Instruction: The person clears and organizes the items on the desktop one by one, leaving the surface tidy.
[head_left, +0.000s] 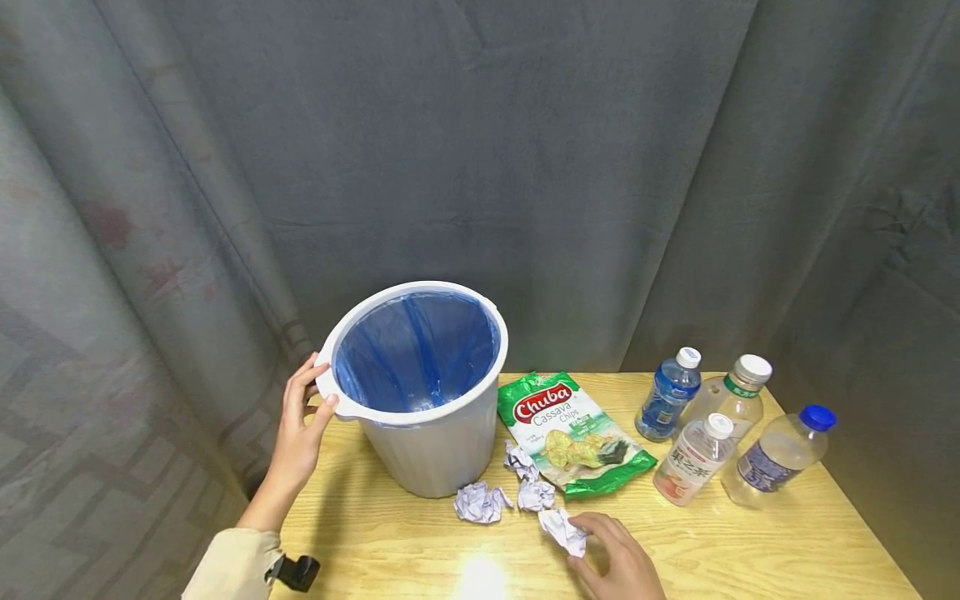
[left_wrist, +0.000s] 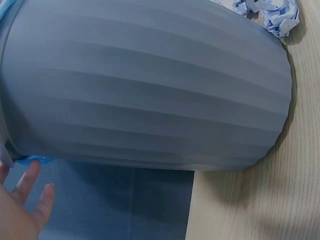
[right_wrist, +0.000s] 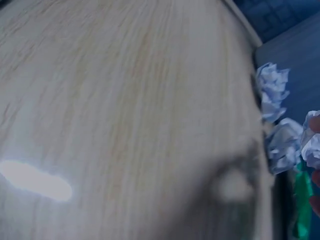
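Crumpled white paper first: my right hand [head_left: 618, 562] is nearest me, fingers curled round one paper ball [head_left: 564, 530], pinching it at the fingertips w/ the palm low on the wooden table [head_left: 750, 550]. Just past those fingers lie two more paper balls [head_left: 480, 502], loose, and a fourth scrap beside the chips bag [head_left: 573, 432], which lies flat further out. To the right of that hand, well apart, four plastic bottles [head_left: 693, 458] cluster, some tipped over.

My left hand [head_left: 300, 421] sits further out on the other side, fingers wrapped on the rim of the white bin [head_left: 427, 454], prob. to keep it steady. Its blue liner [head_left: 416, 350] is folded over the rim, so the mouth stays open, facing up.

Grey curtain [head_left: 525, 167] hangs behind everything.
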